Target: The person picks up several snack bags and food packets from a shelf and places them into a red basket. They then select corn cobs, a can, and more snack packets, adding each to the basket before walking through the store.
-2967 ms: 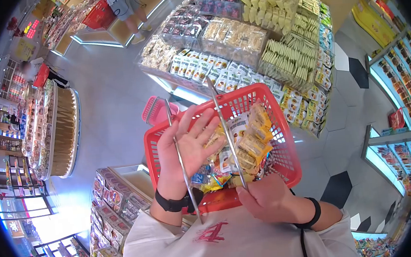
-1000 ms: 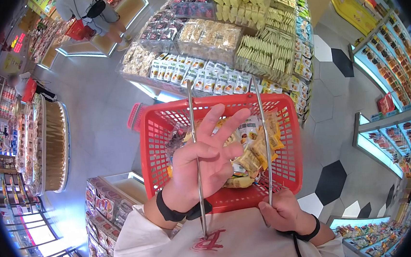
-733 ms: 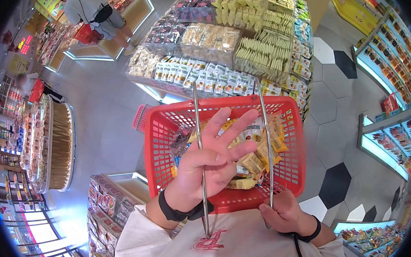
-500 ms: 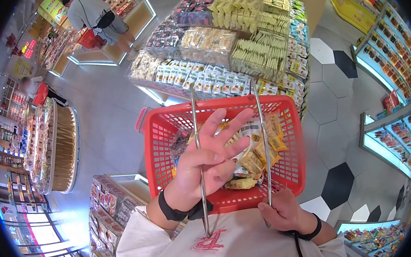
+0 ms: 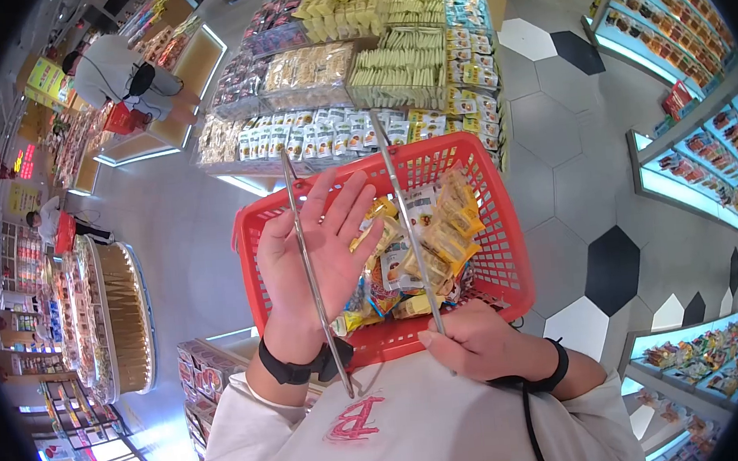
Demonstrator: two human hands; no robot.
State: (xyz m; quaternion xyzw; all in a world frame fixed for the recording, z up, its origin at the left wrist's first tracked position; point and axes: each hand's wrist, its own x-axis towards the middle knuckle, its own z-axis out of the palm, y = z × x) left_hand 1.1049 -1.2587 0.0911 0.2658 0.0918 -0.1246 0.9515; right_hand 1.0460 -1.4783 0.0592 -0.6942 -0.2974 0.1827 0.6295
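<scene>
A red shopping basket (image 5: pixel 514 258) is right in front of my body, with several snack packets (image 5: pixel 444 246) in yellow, white and clear wrapping piled inside. Its two metal handles stand raised. My right hand (image 5: pixel 482 343) is closed around the lower end of the right-hand handle (image 5: pixel 406 202). Over the left part of the basket, my left hand (image 5: pixel 337 259) is open, palm up, with its fingers extended and nothing in it. The left-hand handle (image 5: pixel 299 227) crosses in front of that palm and wrist. The hand hides some of the basket's contents.
Beyond the basket stands a display (image 5: pixel 340 77) stacked with bagged snacks. Lit shelves (image 5: pixel 668 12) line the right side. A round counter (image 5: pixel 124 310) is on the left. One person (image 5: pixel 118 72) stands at the upper left, another person (image 5: pixel 51 216) farther left.
My left hand has straightened its fingers and turned its palm upward. The view has shifted, with the basket tilted slightly and more of its packets showing. My right hand still grips the handle.
</scene>
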